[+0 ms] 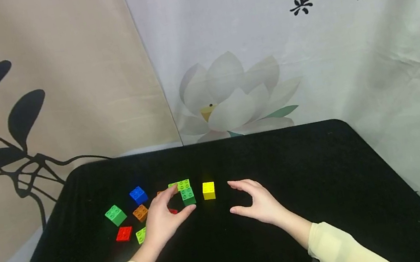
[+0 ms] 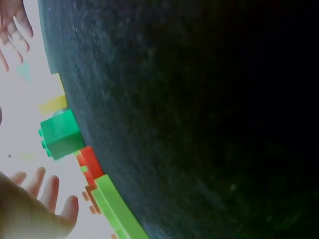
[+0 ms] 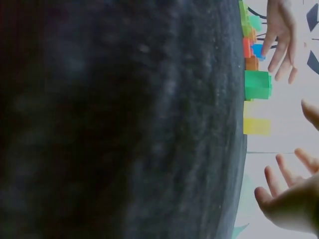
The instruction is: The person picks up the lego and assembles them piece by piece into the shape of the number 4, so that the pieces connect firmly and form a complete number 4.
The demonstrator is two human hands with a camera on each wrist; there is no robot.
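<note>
Plainly, the yellow block is bright and box-shaped.

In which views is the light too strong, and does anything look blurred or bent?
Head view: even light, the yellow block crisp, the black table showing little detail; left wrist view: the backdrop overexposed almost to white, the black table's outline curved, probably by the lens; right wrist view: similar overexposure, the yellow block pale, the black table's surface blurred.

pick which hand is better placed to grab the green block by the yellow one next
Probably the left hand: it is open toward the green block and closer, while the yellow block stands between that block and the right hand.
</note>
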